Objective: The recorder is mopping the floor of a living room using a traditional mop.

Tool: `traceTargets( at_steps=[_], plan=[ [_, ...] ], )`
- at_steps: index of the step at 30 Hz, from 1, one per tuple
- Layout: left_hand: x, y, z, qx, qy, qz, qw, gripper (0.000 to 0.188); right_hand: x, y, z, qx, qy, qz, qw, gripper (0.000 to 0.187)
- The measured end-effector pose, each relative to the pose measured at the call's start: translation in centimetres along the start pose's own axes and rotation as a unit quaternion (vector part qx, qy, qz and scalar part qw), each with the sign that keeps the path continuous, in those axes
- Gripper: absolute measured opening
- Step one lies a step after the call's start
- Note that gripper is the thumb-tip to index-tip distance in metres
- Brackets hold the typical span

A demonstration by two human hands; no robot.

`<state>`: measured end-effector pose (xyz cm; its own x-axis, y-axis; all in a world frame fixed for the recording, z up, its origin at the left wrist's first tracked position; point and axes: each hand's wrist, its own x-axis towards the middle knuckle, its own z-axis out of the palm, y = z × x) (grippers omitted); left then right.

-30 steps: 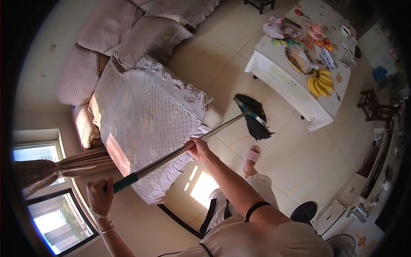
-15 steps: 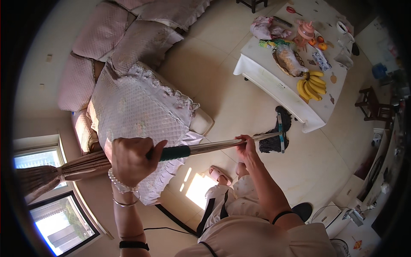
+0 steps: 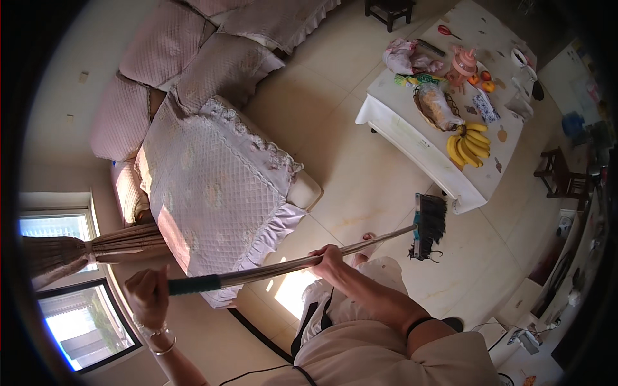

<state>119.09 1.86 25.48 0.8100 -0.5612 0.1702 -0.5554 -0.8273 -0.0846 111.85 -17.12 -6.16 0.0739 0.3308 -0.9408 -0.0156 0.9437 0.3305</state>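
A broom with a long silvery handle (image 3: 367, 244) stretches across the view, and both my hands hold it. My left hand (image 3: 147, 297), with a beaded bracelet and a bangle at the wrist, is closed at the end of the dark green grip (image 3: 193, 284). Farther along the pole, my right hand (image 3: 328, 262) is wrapped round it in front of my body. At the far right end is the teal head (image 3: 418, 225) with black bristles (image 3: 432, 226), which point right over the tiled floor, near the table's corner. Whether they touch the floor I cannot tell.
A white-covered table (image 3: 412, 138) bears bananas (image 3: 468, 147), a basket, fruit and a pink jug-like container (image 3: 463, 62). On the left stands a sofa (image 3: 212, 180) with a quilted cover. Small dark stools (image 3: 561, 172) and a tied curtain (image 3: 122, 248) are also around.
The broom's grip end and my left hand have moved left and down. My right hand has come left and nearer my body. The bristles, spread either side of the head before, now all point right.
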Motion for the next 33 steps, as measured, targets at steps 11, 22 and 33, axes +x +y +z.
traceTargets(
  at_steps=[11, 22, 33],
  plan=[
    [-0.1, 5.6, -4.7, 0.098, -0.038, -0.15, 0.983, 0.033, 6.2, 3.8, 11.7, -0.165, -0.268, 0.09, 0.945, 0.009],
    [15.8, -0.5, -0.3, 0.046, -0.031, 0.0, 0.998, 0.039, 4.1, -2.7, 19.6, -0.032, -0.316, -0.09, 0.944, 0.013],
    [26.8, 11.4, 6.5, -0.149, -0.049, 0.332, 0.93, 0.028, 1.9, -17.4, 7.4, 0.289, -0.326, -0.22, 0.873, 0.007]
  ],
)
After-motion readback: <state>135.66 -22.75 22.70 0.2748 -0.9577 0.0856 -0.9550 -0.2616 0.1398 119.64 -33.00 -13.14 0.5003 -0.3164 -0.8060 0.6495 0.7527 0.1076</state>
